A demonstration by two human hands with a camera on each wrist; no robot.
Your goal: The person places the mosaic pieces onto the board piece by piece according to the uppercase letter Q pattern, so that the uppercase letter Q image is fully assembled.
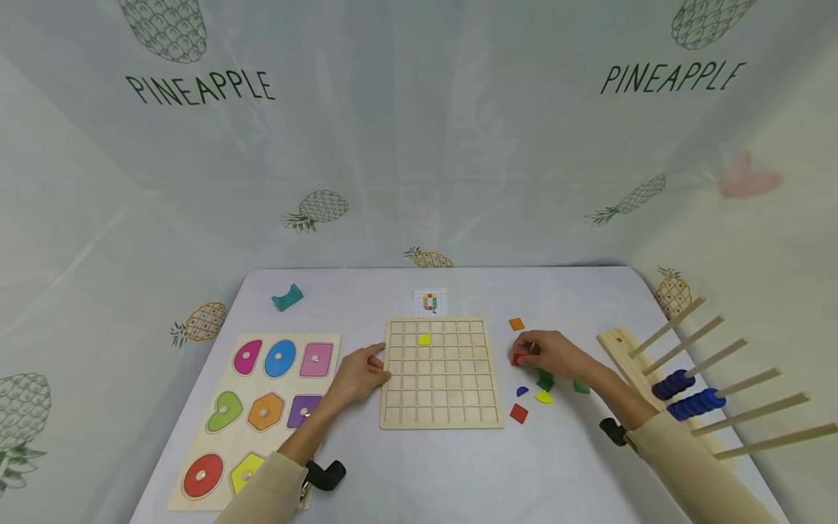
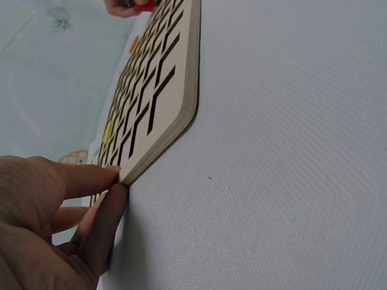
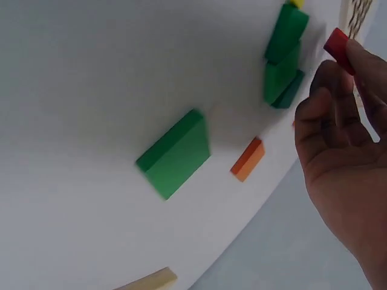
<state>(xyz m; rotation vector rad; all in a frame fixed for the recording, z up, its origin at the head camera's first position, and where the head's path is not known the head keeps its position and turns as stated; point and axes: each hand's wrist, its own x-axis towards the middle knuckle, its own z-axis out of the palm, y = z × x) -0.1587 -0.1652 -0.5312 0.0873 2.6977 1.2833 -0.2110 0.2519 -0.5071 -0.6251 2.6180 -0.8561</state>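
A wooden grid board (image 1: 441, 422) lies in the middle of the table, with a yellow piece (image 1: 425, 339) in one of its upper cells. My left hand (image 1: 358, 376) is at the board's left edge; in the left wrist view its thumb and a finger pinch that edge. Right of the board, my right hand (image 1: 553, 354) pinches a small red block (image 3: 340, 49) between thumb and fingertips, over the table. Around that hand lie green blocks (image 3: 284, 60), an orange block (image 1: 516, 324), a blue piece (image 1: 521, 391), a yellow piece (image 1: 543, 397) and another red block (image 1: 519, 413).
A wooden shape puzzle (image 1: 216, 415) with knobbed pieces lies at left, partly under my left arm. A small pattern card (image 1: 430, 301) sits behind the grid board. At right is a peg stand (image 1: 618, 346) with blue rings. A teal piece (image 1: 288, 297) lies back left.
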